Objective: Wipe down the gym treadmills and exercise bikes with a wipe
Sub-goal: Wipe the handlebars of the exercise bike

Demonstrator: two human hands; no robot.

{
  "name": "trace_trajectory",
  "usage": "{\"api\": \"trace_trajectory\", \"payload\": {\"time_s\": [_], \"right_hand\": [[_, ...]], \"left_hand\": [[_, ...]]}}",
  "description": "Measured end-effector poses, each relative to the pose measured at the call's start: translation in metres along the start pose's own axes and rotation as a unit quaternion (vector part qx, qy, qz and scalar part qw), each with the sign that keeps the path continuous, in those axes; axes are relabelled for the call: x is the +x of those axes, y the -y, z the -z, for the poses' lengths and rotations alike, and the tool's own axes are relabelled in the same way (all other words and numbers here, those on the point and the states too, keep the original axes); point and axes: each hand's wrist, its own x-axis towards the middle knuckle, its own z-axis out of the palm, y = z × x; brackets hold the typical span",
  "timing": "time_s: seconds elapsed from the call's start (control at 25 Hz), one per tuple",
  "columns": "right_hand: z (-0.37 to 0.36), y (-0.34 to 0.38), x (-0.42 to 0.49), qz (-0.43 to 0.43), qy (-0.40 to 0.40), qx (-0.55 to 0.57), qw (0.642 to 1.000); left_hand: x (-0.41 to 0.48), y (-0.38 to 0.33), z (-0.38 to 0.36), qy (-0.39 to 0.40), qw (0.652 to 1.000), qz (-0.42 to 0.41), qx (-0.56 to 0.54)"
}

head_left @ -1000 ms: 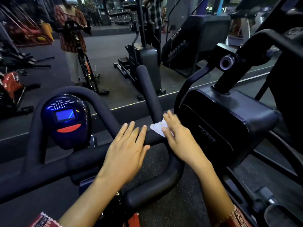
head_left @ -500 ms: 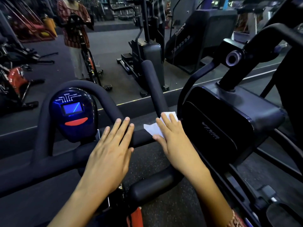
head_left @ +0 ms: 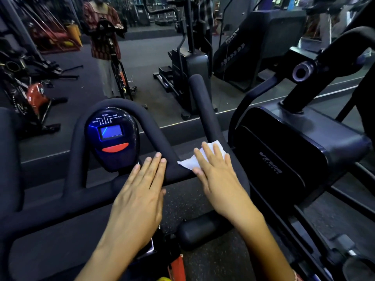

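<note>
Head view looks down on the black padded handlebar (head_left: 85,191) of an exercise bike, with both bare hands laid on it at the middle of the frame.

The right hand (head_left: 219,179) lies palm down on a white wipe (head_left: 187,162), pressing it flat against the bar. Its fingers (head_left: 205,157) are straight and slightly spread, not curled round anything. The wipe sits just right of centre, where the upright right horn (head_left: 200,102) of the bar meets the crossbar. A crumpled corner of it sticks out to the left of the hand, and another edge shows past the fingertips.

The left hand (head_left: 138,201) rests flat on the crossbar just left of the wipe, with a strip of bare padding between them. Its fingers (head_left: 154,169) are straight and held close together, holding nothing.

Left of centre, inside the bar's arched loop, is a dark blue console (head_left: 113,138) with a lit blue screen and a red oval button. At the right of the frame stands the large black housing (head_left: 294,142) of a neighbouring machine, close beside the bike. In the upper left of the frame a person in a patterned red top (head_left: 103,37) stands at another bike on the dark floor (head_left: 146,57).
</note>
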Motion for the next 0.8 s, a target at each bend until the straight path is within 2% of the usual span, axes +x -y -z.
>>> {"api": "trace_trajectory", "payload": {"time_s": [0.04,0.12,0.24,0.32,0.4,0.52,0.68,0.8], "right_hand": [[0.0,0.005,0.001,-0.029,-0.003,0.002,1.0],[-0.007,0.02,0.004,-0.019,-0.075,0.029,0.997],[-0.001,0.04,-0.008,0.03,-0.059,0.089,0.994],[-0.001,0.033,-0.017,0.056,-0.089,0.114,0.988],[-0.006,0.019,-0.013,0.046,-0.12,0.086,0.988],[-0.012,0.009,-0.003,0.019,-0.101,0.005,0.995],[0.002,0.03,-0.008,-0.002,-0.079,0.05,0.996],[-0.004,0.053,-0.023,0.027,-0.071,0.116,0.99]], "left_hand": [[0.0,0.0,0.0,0.001,1.0,0.001,0.0],[-0.001,0.001,-0.001,-0.003,1.0,0.002,0.002],[-0.001,0.002,-0.003,-0.001,1.0,-0.004,0.004],[-0.001,0.002,-0.002,-0.003,1.0,-0.005,-0.002],[-0.001,0.001,-0.002,0.002,1.0,-0.002,-0.009],[-0.002,0.0,0.002,0.0,1.0,-0.005,-0.03],[-0.008,0.001,0.011,-0.046,0.995,-0.005,-0.092],[-0.021,0.012,0.02,-0.09,0.988,0.004,-0.128]]}}
